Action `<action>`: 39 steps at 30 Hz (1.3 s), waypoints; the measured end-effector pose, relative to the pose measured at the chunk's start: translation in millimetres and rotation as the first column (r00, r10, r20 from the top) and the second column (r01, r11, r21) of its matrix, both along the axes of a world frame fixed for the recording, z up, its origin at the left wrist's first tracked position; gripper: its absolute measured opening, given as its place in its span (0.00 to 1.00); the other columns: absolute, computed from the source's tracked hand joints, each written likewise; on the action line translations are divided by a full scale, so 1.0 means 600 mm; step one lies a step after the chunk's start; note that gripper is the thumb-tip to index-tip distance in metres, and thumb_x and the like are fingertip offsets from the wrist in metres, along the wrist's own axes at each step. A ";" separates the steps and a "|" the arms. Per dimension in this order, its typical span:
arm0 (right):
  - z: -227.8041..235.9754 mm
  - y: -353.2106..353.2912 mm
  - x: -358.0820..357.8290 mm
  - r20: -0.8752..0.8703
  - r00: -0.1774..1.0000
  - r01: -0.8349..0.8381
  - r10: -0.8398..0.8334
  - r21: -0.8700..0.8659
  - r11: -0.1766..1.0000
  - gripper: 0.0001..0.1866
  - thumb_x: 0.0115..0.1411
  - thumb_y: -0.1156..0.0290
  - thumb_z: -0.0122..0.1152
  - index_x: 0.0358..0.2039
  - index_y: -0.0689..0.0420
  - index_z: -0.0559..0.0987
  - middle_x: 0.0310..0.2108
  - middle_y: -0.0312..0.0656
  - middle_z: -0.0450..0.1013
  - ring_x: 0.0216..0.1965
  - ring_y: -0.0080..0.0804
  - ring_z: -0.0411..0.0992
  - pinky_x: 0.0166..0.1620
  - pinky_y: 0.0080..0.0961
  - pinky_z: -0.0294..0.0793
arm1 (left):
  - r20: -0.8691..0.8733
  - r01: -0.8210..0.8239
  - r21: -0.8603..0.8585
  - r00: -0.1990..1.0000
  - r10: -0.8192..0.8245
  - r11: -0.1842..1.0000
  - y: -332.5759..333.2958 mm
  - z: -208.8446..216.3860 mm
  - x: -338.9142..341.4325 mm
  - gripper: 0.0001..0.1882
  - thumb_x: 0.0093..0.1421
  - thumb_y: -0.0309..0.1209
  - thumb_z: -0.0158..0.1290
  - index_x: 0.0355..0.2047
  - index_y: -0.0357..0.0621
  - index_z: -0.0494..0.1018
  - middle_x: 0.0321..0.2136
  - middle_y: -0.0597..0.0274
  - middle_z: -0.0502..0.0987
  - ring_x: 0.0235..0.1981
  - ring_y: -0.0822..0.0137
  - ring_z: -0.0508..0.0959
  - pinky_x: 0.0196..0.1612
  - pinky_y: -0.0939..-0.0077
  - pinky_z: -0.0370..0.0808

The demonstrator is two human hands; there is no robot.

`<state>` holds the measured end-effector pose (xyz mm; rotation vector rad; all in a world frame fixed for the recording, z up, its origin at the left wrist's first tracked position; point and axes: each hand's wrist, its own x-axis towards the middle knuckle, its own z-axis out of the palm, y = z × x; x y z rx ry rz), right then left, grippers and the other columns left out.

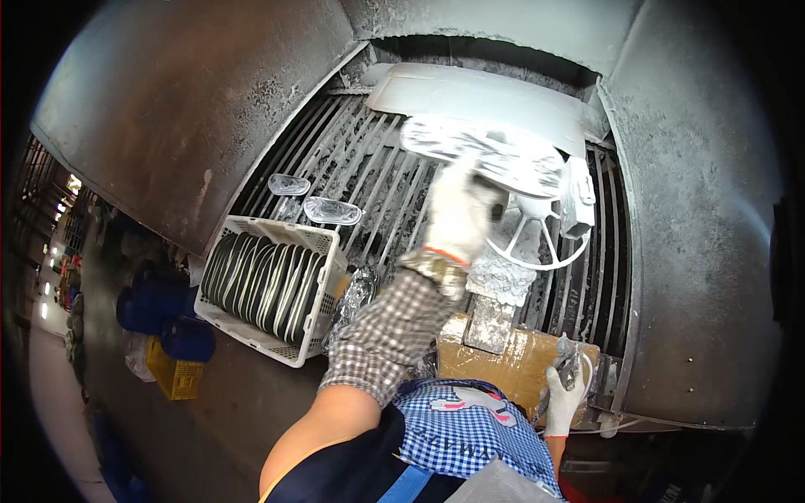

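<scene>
My left hand, in a white knit glove with a checked sleeve, reaches forward over the slatted bench. Motion smears its fingers at the near edge of a long, white-coated oval plate with dark patches; whether it grips the plate cannot be told. The plate lies above a white round stand with a wheel-like ring. Low at the right, my right hand, also gloved, is closed around a grey spray gun with a pale hose beside it.
A white crate at the left holds several dark, pale-edged soles. Two clear oval pieces lie on the slats behind it. A cardboard box stands in front of me. Metal walls flank the bench; a white-dusted sheet lies at the back.
</scene>
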<state>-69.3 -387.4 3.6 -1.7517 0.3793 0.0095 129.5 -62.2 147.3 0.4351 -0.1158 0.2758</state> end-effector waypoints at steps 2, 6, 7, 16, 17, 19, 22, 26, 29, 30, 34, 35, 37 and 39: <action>-0.019 -0.004 0.000 -0.047 0.999 0.020 -0.017 0.073 0.997 0.20 0.65 0.77 0.67 0.58 0.61 0.78 0.39 0.34 0.77 0.31 0.20 0.74 0.30 0.20 0.74 | -0.086 -0.141 0.057 0.986 0.146 0.988 0.062 -0.005 -0.023 0.26 0.69 0.32 0.58 0.63 0.32 0.69 0.60 0.45 0.77 0.62 0.52 0.78 0.66 0.50 0.77; -0.021 0.005 0.003 -0.071 0.997 0.036 -0.031 0.070 0.997 0.15 0.66 0.76 0.66 0.53 0.60 0.80 0.31 0.31 0.76 0.22 0.18 0.71 0.24 0.20 0.69 | -0.285 -0.281 0.067 0.914 0.289 0.957 0.191 -0.111 -0.021 0.30 0.69 0.28 0.55 0.68 0.32 0.62 0.63 0.39 0.72 0.64 0.45 0.75 0.67 0.36 0.75; -0.027 0.006 0.008 -0.063 0.998 0.028 -0.024 0.066 0.997 0.15 0.66 0.75 0.67 0.52 0.60 0.81 0.31 0.31 0.76 0.22 0.18 0.70 0.23 0.20 0.69 | -0.288 -0.321 0.069 0.900 0.327 0.945 0.221 -0.161 -0.011 0.27 0.71 0.26 0.50 0.68 0.31 0.59 0.64 0.37 0.70 0.64 0.42 0.75 0.67 0.31 0.74; -0.016 0.023 0.014 -0.090 0.996 -0.023 0.023 -0.002 1.000 0.11 0.65 0.72 0.69 0.47 0.57 0.81 0.29 0.29 0.74 0.23 0.16 0.69 0.25 0.19 0.67 | -0.672 -0.245 -0.207 0.739 0.044 0.947 0.186 -0.490 -0.030 0.21 0.75 0.28 0.43 0.64 0.32 0.65 0.59 0.37 0.74 0.60 0.42 0.77 0.63 0.35 0.78; -0.011 0.027 0.015 -0.100 0.995 -0.023 0.023 0.007 1.000 0.10 0.65 0.72 0.69 0.46 0.57 0.81 0.30 0.29 0.74 0.23 0.16 0.68 0.25 0.19 0.67 | -0.705 -0.240 -0.239 0.710 0.003 0.941 0.174 -0.508 -0.032 0.21 0.75 0.28 0.43 0.64 0.33 0.65 0.60 0.38 0.74 0.60 0.42 0.77 0.64 0.33 0.77; 0.002 0.035 0.015 -0.117 0.993 -0.027 0.030 0.030 0.999 0.10 0.65 0.71 0.68 0.46 0.57 0.81 0.30 0.29 0.74 0.23 0.16 0.68 0.26 0.19 0.67 | -0.714 -0.227 -0.282 0.698 -0.045 0.932 0.165 -0.545 -0.036 0.21 0.74 0.28 0.44 0.64 0.36 0.66 0.61 0.38 0.74 0.61 0.41 0.77 0.67 0.31 0.73; -0.018 0.023 0.013 -0.136 0.990 -0.034 0.033 -0.007 0.999 0.10 0.66 0.71 0.68 0.46 0.57 0.81 0.30 0.29 0.74 0.23 0.16 0.68 0.26 0.19 0.67 | -0.667 -0.213 -0.252 0.745 -0.009 0.944 0.166 -0.552 -0.018 0.20 0.74 0.28 0.45 0.64 0.36 0.67 0.60 0.40 0.75 0.59 0.42 0.78 0.65 0.30 0.74; -0.006 0.037 0.021 -0.148 0.989 -0.036 0.029 -0.045 0.998 0.10 0.66 0.70 0.68 0.46 0.58 0.81 0.30 0.29 0.75 0.23 0.16 0.68 0.26 0.18 0.67 | -0.634 -0.010 -0.019 0.773 -0.004 1.000 0.227 -0.538 0.023 0.24 0.71 0.44 0.55 0.60 0.43 0.70 0.52 0.49 0.77 0.51 0.52 0.77 0.42 0.58 0.79; 0.013 0.052 0.023 -0.195 0.981 -0.032 0.022 -0.048 0.998 0.11 0.66 0.69 0.68 0.47 0.58 0.81 0.30 0.29 0.75 0.24 0.16 0.68 0.26 0.18 0.67 | -0.821 0.099 0.189 0.562 0.102 0.977 0.215 -0.526 0.002 0.31 0.71 0.51 0.54 0.64 0.42 0.68 0.54 0.46 0.75 0.43 0.55 0.77 0.42 0.62 0.75; 0.012 0.051 0.022 -0.198 0.980 -0.039 0.029 -0.049 0.998 0.11 0.66 0.69 0.68 0.47 0.58 0.81 0.30 0.29 0.75 0.24 0.16 0.68 0.26 0.18 0.67 | -0.815 0.190 0.268 0.567 0.117 0.945 0.215 -0.525 -0.010 0.32 0.73 0.51 0.52 0.66 0.39 0.67 0.58 0.42 0.74 0.45 0.53 0.78 0.45 0.59 0.77; -0.030 0.026 0.018 -0.123 0.991 -0.071 0.061 -0.081 0.994 0.13 0.66 0.70 0.67 0.49 0.59 0.82 0.32 0.30 0.76 0.28 0.17 0.70 0.31 0.19 0.70 | -0.807 0.339 0.292 0.589 0.041 0.894 0.232 -0.480 -0.048 0.23 0.71 0.42 0.57 0.60 0.41 0.72 0.40 0.57 0.81 0.40 0.63 0.81 0.42 0.66 0.79; -0.005 0.038 0.019 -0.143 0.988 -0.072 0.061 -0.069 0.995 0.13 0.66 0.70 0.67 0.49 0.60 0.82 0.35 0.31 0.77 0.33 0.19 0.72 0.37 0.20 0.72 | -0.738 0.326 0.341 0.673 0.037 0.882 0.245 -0.452 -0.061 0.20 0.70 0.38 0.60 0.56 0.40 0.75 0.39 0.59 0.83 0.37 0.65 0.81 0.41 0.71 0.79; 0.003 0.043 0.019 -0.165 0.986 -0.046 0.035 -0.059 0.997 0.13 0.66 0.70 0.67 0.49 0.61 0.82 0.37 0.31 0.77 0.36 0.20 0.72 0.41 0.21 0.73 | -0.672 0.336 0.563 0.719 0.181 0.755 0.265 -0.420 -0.077 0.17 0.66 0.36 0.64 0.50 0.39 0.80 0.37 0.65 0.83 0.33 0.71 0.79 0.40 0.75 0.78; 0.010 0.047 0.024 -0.176 0.984 -0.038 0.028 -0.050 0.998 0.14 0.66 0.70 0.67 0.50 0.60 0.82 0.36 0.31 0.76 0.33 0.19 0.71 0.38 0.20 0.71 | -0.607 0.404 0.725 0.758 0.239 0.558 0.282 -0.404 -0.087 0.16 0.65 0.35 0.66 0.48 0.38 0.82 0.38 0.68 0.83 0.35 0.74 0.79 0.43 0.77 0.77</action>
